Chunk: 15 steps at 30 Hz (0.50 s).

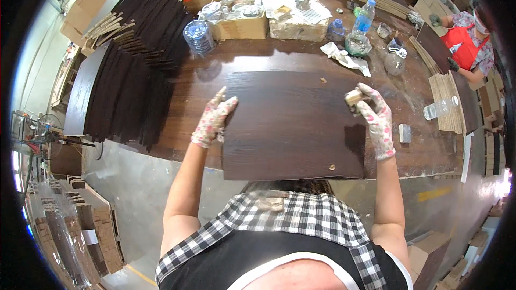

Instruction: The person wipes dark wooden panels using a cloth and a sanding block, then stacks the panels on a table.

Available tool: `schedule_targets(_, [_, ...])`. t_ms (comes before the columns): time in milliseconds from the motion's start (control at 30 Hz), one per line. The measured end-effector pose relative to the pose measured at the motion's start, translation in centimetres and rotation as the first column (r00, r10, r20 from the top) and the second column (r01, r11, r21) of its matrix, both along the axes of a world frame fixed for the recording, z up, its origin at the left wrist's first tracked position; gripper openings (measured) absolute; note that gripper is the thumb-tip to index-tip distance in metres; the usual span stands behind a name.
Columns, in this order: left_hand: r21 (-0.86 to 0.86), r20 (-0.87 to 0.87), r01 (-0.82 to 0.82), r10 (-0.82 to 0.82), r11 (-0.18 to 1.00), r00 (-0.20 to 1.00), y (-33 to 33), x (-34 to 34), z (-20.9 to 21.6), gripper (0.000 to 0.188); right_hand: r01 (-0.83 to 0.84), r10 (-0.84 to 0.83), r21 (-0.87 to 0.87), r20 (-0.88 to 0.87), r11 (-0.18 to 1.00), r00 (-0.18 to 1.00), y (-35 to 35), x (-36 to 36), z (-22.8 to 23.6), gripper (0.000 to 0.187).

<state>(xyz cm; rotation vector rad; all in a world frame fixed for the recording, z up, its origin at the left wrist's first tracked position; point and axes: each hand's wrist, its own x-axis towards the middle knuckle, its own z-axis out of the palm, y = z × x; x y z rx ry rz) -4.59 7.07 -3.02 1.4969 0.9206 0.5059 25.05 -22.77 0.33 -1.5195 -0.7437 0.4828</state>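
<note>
A dark brown wooden board [293, 129] lies flat in front of me, its near edge at the table's front edge. It has two small round holes near its right side. My left hand [210, 121], in a white glove with pink dots, is at the board's left edge, fingers stretched and apart, not gripping it. My right hand [378, 123], in a matching glove, pinches a small tan block [353, 98] between thumb and fingers by the board's upper right edge. The block's exact kind is unclear.
Dark boards [123, 86] stand stacked at left. Behind lie a cardboard box [239, 28] of supplies, a blue-wrapped roll [199, 37], a water bottle [364, 17] and a white cloth [346, 59]. At right are a clear bottle [441, 108], a small white block [405, 133] and a co-worker [466, 45].
</note>
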Motion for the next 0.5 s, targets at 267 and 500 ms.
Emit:
schedule_targets(267, [0.130,-0.115,0.293,-0.279,0.947,0.953,-1.3,1.1,-1.0,0.073,0.065,0.199,-0.423,0.550,0.904,0.811,6.0,7.5,1.7,0.041])
schedule_targets(500, [0.149,-0.347,0.329,-0.263,0.932,0.900,-2.9,1.4,0.4,0.068,-0.321,0.523,-0.431,0.523,0.843,0.673,17.1,1.9,0.7,0.042])
